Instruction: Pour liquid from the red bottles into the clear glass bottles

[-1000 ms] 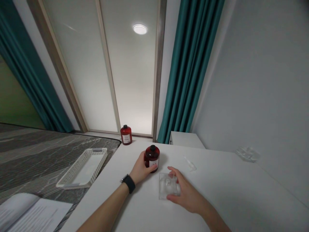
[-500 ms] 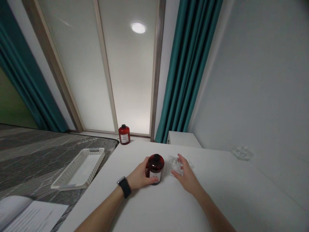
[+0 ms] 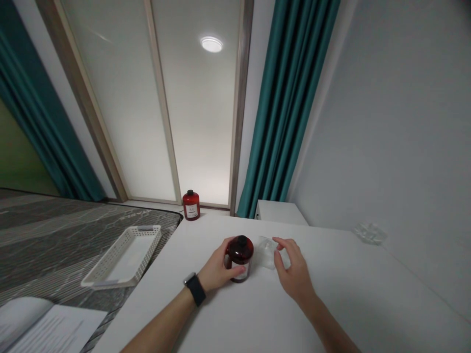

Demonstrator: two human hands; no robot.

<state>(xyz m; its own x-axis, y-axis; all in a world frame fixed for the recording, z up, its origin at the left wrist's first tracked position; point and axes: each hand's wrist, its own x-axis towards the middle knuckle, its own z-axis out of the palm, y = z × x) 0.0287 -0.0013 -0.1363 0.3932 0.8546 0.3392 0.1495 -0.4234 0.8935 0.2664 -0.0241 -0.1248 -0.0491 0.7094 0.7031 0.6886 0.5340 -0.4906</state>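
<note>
Head view: left fingers (image 3: 236, 271) grip red bottle (image 3: 242, 256), clear plastic (image 3: 265, 251) near parted right fingers (image 3: 280, 263).

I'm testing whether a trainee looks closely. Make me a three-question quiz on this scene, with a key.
1. Multiple choice: what does the left hand hold?
A. the open book
B. the nearer red bottle
C. the teal curtain

2. True or false: the farther red bottle stands upright with its black cap on.

3. Open question: besides the table, what is nearest the fingertips of the right hand?

Key:
1. B
2. True
3. A clear, see-through item
</note>
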